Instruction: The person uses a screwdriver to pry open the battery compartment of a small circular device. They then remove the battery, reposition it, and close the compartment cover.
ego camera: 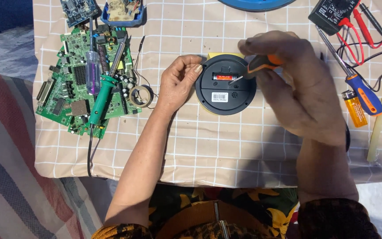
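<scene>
A beige cloth with a white grid pattern (208,146) covers the work table, and near its middle lies a round black plastic device (225,85), back side up, over something yellow that shows at its far edge. Its slim battery bay is open, with 1 red cell (223,77) lying across it and a white label below. The person's right hand (295,84) is closed around a small orange-and-black-handled screwdriver (261,65), whose metal tip rests at the right end of the cell. The left hand (180,82) is curled against the left rim of the device, fingertips touching it, holding nothing else. To do this well, the left hand should probably keep the round case from turning or sliding on the cloth, while the tip works with light, level pressure so it does not slip off the cell and mar the contacts. To the left, well apart, lies a green circuit board (74,82) with a green soldering iron (105,90) and a clear purple-handled screwdriver (93,71) on it, and a small solder coil (140,95) beside it. To the right sit a black multimeter (330,15), a blue-and-orange screwdriver (362,90) and an orange lighter (354,109).
</scene>
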